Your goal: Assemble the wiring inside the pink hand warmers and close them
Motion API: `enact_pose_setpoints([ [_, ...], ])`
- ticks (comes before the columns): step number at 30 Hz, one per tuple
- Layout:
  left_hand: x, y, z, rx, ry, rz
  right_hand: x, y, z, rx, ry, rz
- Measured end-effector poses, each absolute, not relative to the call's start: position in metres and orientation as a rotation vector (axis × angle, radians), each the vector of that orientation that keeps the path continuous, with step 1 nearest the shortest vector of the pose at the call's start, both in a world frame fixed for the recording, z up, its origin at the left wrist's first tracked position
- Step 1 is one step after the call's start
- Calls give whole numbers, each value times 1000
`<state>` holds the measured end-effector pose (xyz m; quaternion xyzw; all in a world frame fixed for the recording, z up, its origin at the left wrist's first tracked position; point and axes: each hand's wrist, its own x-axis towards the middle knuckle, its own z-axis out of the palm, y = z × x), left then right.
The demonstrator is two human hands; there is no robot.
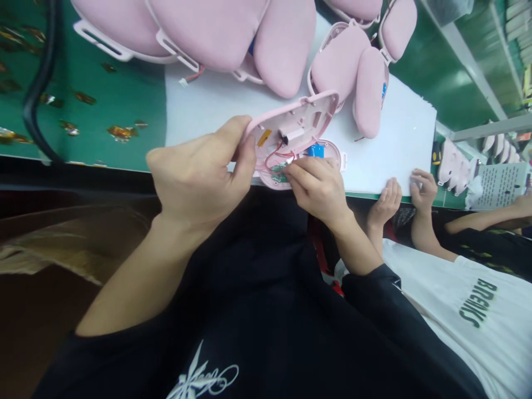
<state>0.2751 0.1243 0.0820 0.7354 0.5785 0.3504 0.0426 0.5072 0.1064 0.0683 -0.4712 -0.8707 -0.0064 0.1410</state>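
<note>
Casing (341, 160) of pink plastic lies opened at the near edge of the white mat (399, 127), directly before my torso. My left hand (203, 172) is closed, thumb and curled fingers clamping one end of the upper shell half (300, 121), which I hold tilted up, inner side showing. Inside it: a strip of orange tape (264, 138) and a small black part (285, 139). Red wires (271, 159) run between this half and the lower half, where a green circuit board (279, 178) and a blue battery pack (316, 150) sit.

My right hand (318, 185) is over the lower half, fingers bent, thumb and fingertips drawn close together beside the board; cannot tell whether wire or connector is pinched between them.

Beyond: padded pink casings (208, 33) on the mat, one with a white plug (183, 82) on a red lead. Left: black cable (31, 105) and amber film scraps (121, 133) on green tabletop (141, 94). Right: a co-worker's two hands (385, 199) at the table edge, apart from mine.
</note>
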Motion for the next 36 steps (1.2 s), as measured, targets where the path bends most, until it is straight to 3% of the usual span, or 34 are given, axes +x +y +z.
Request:
enact_pose_setpoints([
  [11, 273, 113, 38, 2317, 1593, 1464, 506, 81, 45, -1376, -2400, -53],
  [19, 262, 126, 14, 2342, 1574, 1500, 501, 86, 27, -1337, -2326, -206],
  [27, 266, 147, 9, 2266, 1495, 1464, 485, 93, 45, -1657, -2410, -39],
  [36, 269, 158, 4, 2325, 1545, 1695, 493, 94, 32, -1566, -2265, 85],
])
